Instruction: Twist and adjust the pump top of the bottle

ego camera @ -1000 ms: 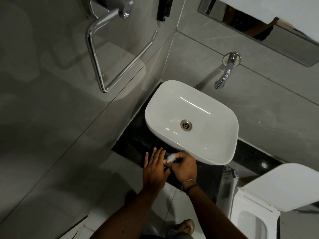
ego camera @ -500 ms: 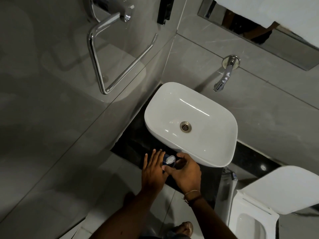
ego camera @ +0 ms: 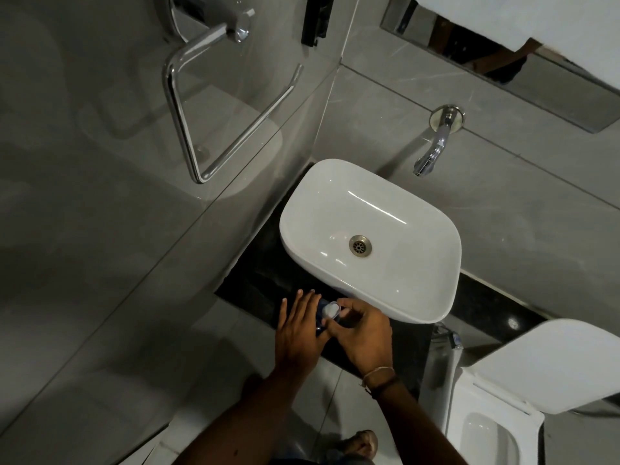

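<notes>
While I stand over the glossy white oval ceramic basin, both my hands meet just below its near rim, above the polished black stone counter. My left hand is flat, its fingers straight and slightly spread, pointing toward the counter, and its thumb side lies against a small dark blue bottle with a pale round cap. My right hand has its fingers curled in around that bottle from the other side, so the bottle sits between my two hands with only its cap end and a strip of blue showing. Whether my right fingertips pinch the cap or the body I cannot tell, since my knuckles cover them. The bottle is just in front of the basin's lower left edge, close to it; contact with the basin is not clear. A thin metal bangle and dark band circle my right wrist.

A round brass-coloured drain sits in the basin's floor. A chrome wall spout juts from the grey tiled wall above the basin. To the left, a bent chrome towel rail is fixed on a glass panel. At the lower right stands a white toilet with its lid raised.
</notes>
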A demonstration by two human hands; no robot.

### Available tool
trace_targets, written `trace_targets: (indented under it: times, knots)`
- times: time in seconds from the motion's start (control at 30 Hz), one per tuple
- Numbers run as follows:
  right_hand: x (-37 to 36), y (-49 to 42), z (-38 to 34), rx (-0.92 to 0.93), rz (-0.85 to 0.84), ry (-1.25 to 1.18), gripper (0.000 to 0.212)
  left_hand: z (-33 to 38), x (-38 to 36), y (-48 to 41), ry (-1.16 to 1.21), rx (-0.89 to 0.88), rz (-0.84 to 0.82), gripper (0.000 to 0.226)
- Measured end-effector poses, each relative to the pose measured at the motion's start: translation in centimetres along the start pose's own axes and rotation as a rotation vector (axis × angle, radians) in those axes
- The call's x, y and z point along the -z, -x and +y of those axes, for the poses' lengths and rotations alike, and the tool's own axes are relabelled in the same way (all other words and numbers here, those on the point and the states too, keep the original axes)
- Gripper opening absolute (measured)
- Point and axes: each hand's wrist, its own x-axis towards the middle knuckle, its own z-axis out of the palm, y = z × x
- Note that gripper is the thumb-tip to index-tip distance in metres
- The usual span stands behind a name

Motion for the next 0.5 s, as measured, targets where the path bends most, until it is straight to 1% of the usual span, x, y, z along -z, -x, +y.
trace_targets:
  times: [0.07, 0.13, 0.2, 0.27, 0.33, 0.4, 0.43, 0.5]
  knots:
    - [0.2, 0.0, -0.1, 0.023, -0.011, 0.005, 0.040, -0.1, 0.0, 0.0, 0.010, -0.003, -0.008, 0.060]
    - [0.3, -0.1, 0.0, 0.029, -0.022, 0.004, 0.043, -0.2, -0.2, 0.1, 0.018, -0.003, -0.016, 0.058]
    - [0.2, -0.2, 0.3, 0.029, -0.029, -0.014, 0.042, -0.1, -0.2, 0.1, 0.012, 0.004, -0.024, 0.059]
    - [0.2, -0.1, 0.7, -0.012, -0.001, -0.095, 0.036, 0.1, -0.1, 0.1, 0.014, 0.011, -0.027, 0.060]
    - [-0.1, -0.1, 1.3, -0.145, 0.039, -0.241, 0.037, 0.3, 0.1, 0.1, 0.052, 0.039, -0.037, 0.066]
    - [-0.5, -0.2, 1.8, -0.336, 0.032, -0.378, 0.026, 0.5, 0.3, 0.1, 0.093, 0.100, -0.087, 0.076]
    - [-0.7, -0.2, 1.8, -0.437, -0.004, -0.441, 0.020, 0.6, 0.4, 0.2, 0.113, 0.128, -0.117, 0.078]
    - [-1.0, 0.2, 1.4, -0.620, -0.121, -0.602, 0.020, 0.6, 0.4, 0.3, 0.156, 0.170, -0.165, 0.080]
